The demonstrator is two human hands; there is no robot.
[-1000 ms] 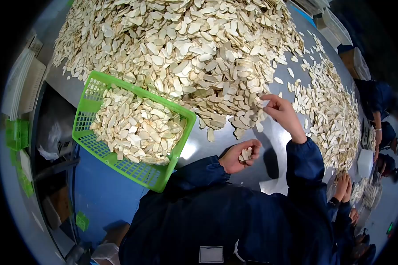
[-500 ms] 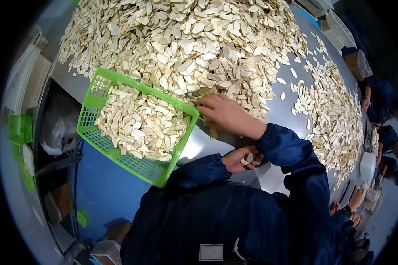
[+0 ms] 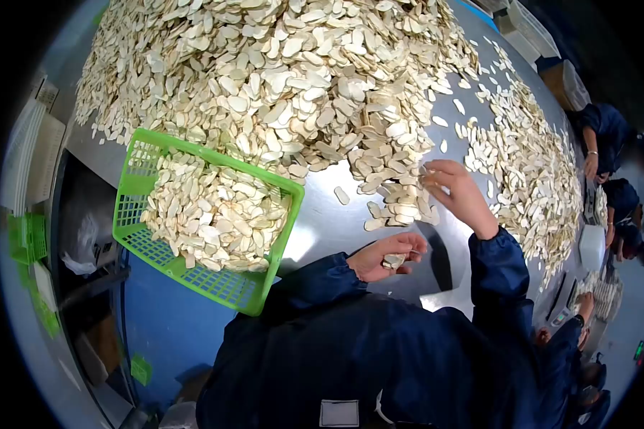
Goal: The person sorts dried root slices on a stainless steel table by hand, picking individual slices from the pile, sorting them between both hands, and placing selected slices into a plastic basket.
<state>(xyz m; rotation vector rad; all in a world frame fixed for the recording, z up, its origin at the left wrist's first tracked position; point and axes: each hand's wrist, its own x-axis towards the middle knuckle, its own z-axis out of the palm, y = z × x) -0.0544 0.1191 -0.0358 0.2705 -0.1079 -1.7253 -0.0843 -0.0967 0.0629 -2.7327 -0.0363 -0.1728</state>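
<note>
My left hand (image 3: 388, 257) is near my body, palm up, its fingers curled around a few pale oval slices (image 3: 393, 261). My right hand (image 3: 461, 196) is at the right side of a small cluster of slices (image 3: 401, 204) on the metal table, its fingers apart and fingertips by the cluster's edge. That cluster joins a large heap of flat, pale dried slices (image 3: 265, 64). Left of both hands, a green plastic basket (image 3: 281, 247) stands tilted in view, partly filled with the same kind of slices (image 3: 218, 211).
Another spread of slices (image 3: 526, 157) lies to the right on the metal table (image 3: 329, 207). Co-workers in dark blue (image 3: 608, 136) are along the far right side. White trays (image 3: 529, 28) stand at the upper right, and green baskets (image 3: 27, 236) at the left.
My right hand has moved right, from beside the basket's edge to the right of the slice cluster. Bare table now shows between basket and cluster. My left hand still holds slices.
</note>
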